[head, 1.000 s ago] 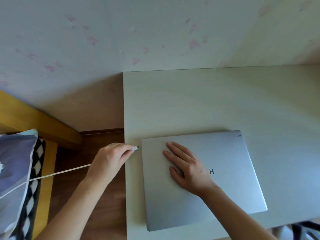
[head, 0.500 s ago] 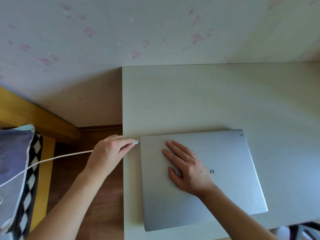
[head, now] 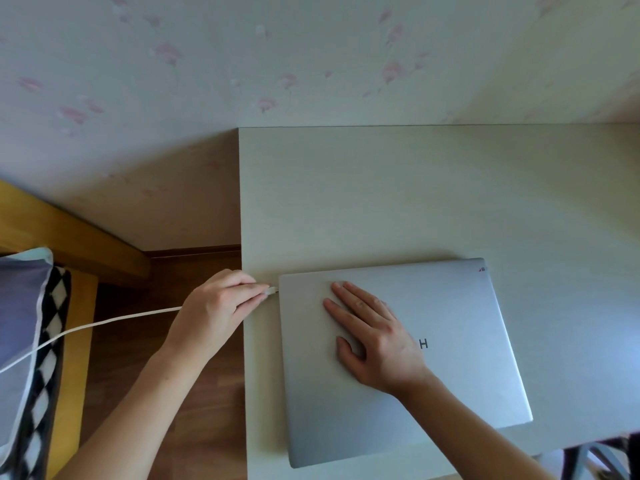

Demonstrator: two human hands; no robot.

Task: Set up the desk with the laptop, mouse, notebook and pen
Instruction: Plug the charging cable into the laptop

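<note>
A closed silver laptop [head: 460, 317] lies on the pale desk [head: 398, 192], near its front left corner. My right hand [head: 374, 337] rests flat on the lid, fingers spread, pointing left. My left hand [head: 221, 306] pinches the plug end of a white charging cable [head: 104, 323] at the laptop's left edge near its far corner; the plug tip touches that edge. The cable trails left off the desk. No mouse, notebook or pen is in view.
A wall with pink flower wallpaper [head: 277, 64] stands behind the desk. Left of the desk is wooden floor [head: 194, 393], then a yellow wooden bed frame [head: 69, 230] with a purple pillow [head: 20, 306] and black-and-white checked fabric. A chair part [head: 602, 455] shows at bottom right.
My left hand has brought the cable plug rightwards until it meets the laptop's left edge. My right hand has stayed flat on the lid.
</note>
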